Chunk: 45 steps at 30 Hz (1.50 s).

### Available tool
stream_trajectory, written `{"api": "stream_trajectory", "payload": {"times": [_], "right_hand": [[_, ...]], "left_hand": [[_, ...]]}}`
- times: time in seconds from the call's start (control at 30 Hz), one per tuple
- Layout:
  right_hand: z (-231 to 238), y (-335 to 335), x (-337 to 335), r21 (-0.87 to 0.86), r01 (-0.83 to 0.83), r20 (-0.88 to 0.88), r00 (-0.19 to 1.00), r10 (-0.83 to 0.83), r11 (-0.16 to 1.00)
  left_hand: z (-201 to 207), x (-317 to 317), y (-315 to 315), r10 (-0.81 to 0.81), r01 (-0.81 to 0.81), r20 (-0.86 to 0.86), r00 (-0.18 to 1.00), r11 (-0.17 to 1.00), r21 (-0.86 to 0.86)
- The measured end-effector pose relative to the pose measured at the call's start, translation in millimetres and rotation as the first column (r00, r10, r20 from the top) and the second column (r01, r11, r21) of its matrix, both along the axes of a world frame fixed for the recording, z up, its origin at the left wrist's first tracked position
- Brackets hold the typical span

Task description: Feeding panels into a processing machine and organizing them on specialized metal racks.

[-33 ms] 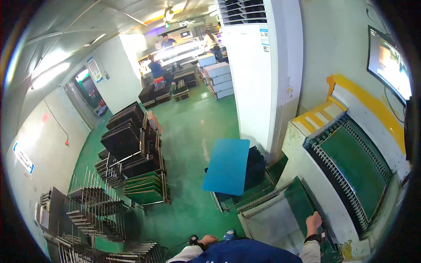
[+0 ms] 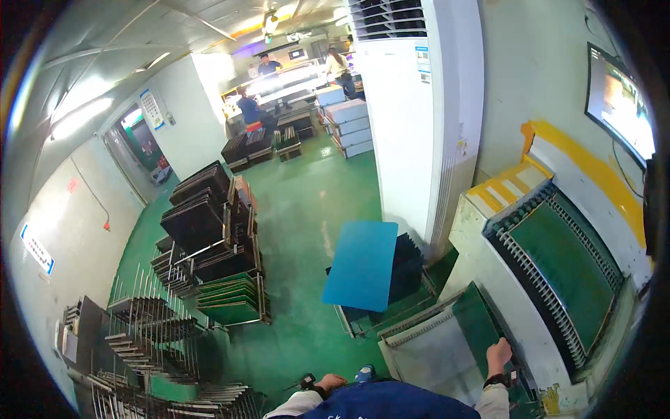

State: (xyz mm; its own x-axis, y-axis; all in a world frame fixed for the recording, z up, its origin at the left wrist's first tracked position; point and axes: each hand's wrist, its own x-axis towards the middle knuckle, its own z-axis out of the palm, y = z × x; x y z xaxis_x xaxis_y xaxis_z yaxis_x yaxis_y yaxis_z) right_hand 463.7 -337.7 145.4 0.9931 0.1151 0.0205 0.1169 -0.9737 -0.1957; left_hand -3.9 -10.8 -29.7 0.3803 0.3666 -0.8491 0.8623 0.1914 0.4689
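At the lower right, my right hand [image 2: 498,355] is closed at the edge of a dark green panel [image 2: 476,322]. That panel leans in a rack beside a pale grey sheet [image 2: 429,355]. My left hand [image 2: 331,381] is low in front of my body, its fingers curled and nothing visible in them. Both wrists carry dark bands with small devices. To the right, another green panel [image 2: 565,262] lies on a sloping conveyor lined with small rollers [image 2: 539,279].
A blue board [image 2: 363,265] lies across a rack of dark panels [image 2: 408,269] ahead. Racks with stacked dark boards [image 2: 195,223] and green boards [image 2: 229,300] stand to the left, near metal-pronged racks [image 2: 153,335]. A tall white air conditioner [image 2: 405,133] stands ahead. People work far back.
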Motion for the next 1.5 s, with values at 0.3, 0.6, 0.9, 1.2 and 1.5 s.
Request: {"api": "stream_trajectory", "payload": {"times": [0.3,0.6,0.9,1.2,1.5], "right_hand": [[-30,-6,-1,-0.072,-0.028,0.153,0.987,0.039,0.997],[-13,6,-5,-0.05,-0.006,0.084,0.996,0.01,0.999],[-23,1,-3,-0.067,0.028,0.085,0.996,-0.022,0.997],[-31,-5,3,-0.045,-0.028,0.115,0.993,0.033,0.999],[-20,0,0,-0.014,0.0,0.091,0.996,0.001,1.0]], "left_hand": [[12,-4,3,-0.325,0.279,0.237,0.916,0.938,0.206],[0,-7,1,-0.081,0.074,0.093,0.992,0.994,0.077],[14,-1,0,-0.036,0.033,0.065,0.997,0.998,0.053],[9,-1,1,-0.045,0.039,0.071,0.997,0.996,0.08],[7,-1,1,-0.025,0.023,0.034,0.999,0.997,0.072]]}}
